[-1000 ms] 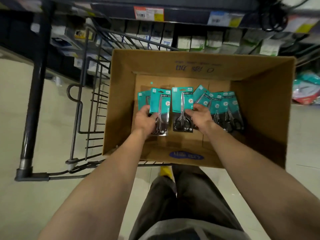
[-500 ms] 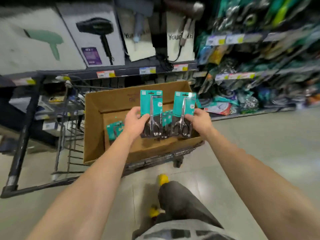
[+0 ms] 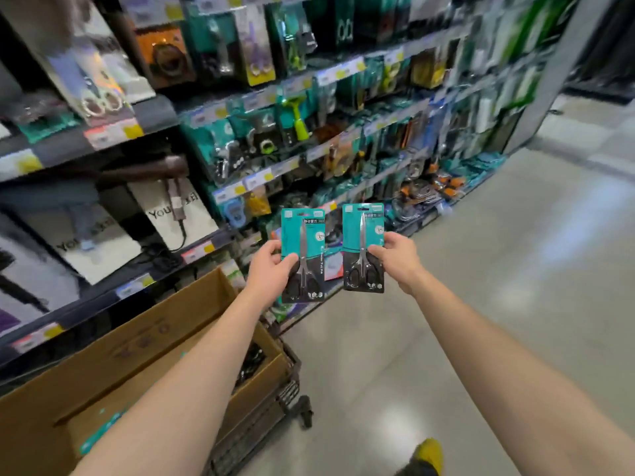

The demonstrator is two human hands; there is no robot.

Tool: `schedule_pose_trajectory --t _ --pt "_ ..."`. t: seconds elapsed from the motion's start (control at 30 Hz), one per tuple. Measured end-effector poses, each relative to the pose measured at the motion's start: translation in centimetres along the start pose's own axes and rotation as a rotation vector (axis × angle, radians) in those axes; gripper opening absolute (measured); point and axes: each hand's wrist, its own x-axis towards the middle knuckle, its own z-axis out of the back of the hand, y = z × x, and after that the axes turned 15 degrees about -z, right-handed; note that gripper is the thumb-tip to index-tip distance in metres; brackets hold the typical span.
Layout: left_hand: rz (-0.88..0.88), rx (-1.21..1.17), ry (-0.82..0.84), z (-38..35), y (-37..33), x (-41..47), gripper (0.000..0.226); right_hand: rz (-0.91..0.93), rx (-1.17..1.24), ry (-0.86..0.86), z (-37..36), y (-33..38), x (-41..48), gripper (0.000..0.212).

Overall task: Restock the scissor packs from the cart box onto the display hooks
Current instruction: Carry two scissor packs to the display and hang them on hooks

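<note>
Each grip pinches one scissor pack upright, your left hand (image 3: 271,269) on the left pack (image 3: 303,255), right hand (image 3: 395,257) on the right pack (image 3: 363,247), carried clear of the cart box (image 3: 144,341); next, line a hang hole onto a display hook, too blurred to pick out.

1. Pack in my left hand (image 3: 271,269), the left scissor pack (image 3: 303,249): Chinese line "办公剪刀" near the top, beside the blade. Vertical print lower down, too small to read.
2. Pack in my right hand (image 3: 395,257), the right scissor pack (image 3: 363,242): a similar Chinese line at the top, blurred, can't confirm.
3. White box (image 3: 178,214) on the shelf, left of the left scissor pack: "You..." in black, rest blurred.
4. Bigger white box (image 3: 86,242) further left: "You..." again.
5. Shelf price tags (image 3: 199,250): unreadable.
6. Cardboard box (image 3: 144,341) below: faint marks, illegible.
</note>
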Motion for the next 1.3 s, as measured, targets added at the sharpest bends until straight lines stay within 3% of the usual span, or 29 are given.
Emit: schedule_pose_trajectory --t 0.13,0.33,0.5,0.7,0.87,1.3 --pt "-0.041 -0.024 0.020 -9.4 -3.5 6.5 0.017 0.005 0.094 -0.036 9.3 2.5 6.0 0.019" --pt "-0.023 -0.032 0.009 -21.2 -8.3 16.7 0.022 0.027 0.046 -0.044 20.8 5.7 17.0 0.016" --pt "-0.033 -0.020 -0.003 -26.5 -10.5 23.4 0.013 0.035 -0.009 -0.082 25.9 8.7 25.1 0.009" --pt "-0.035 0.006 -0.058 -30.8 -11.0 34.0 0.011 0.096 -0.087 -0.083 27.9 15.1 36.0 0.009" --pt "-0.063 0.047 -0.106 -33.5 -9.9 45.4 0.013 0.149 -0.182 -0.066 27.1 21.1 46.5 0.023" --pt "0.001 0.070 -0.058 -40.3 -9.7 65.2 0.011 0.127 -0.210 -0.008 27.7 31.7 68.7 0.017"
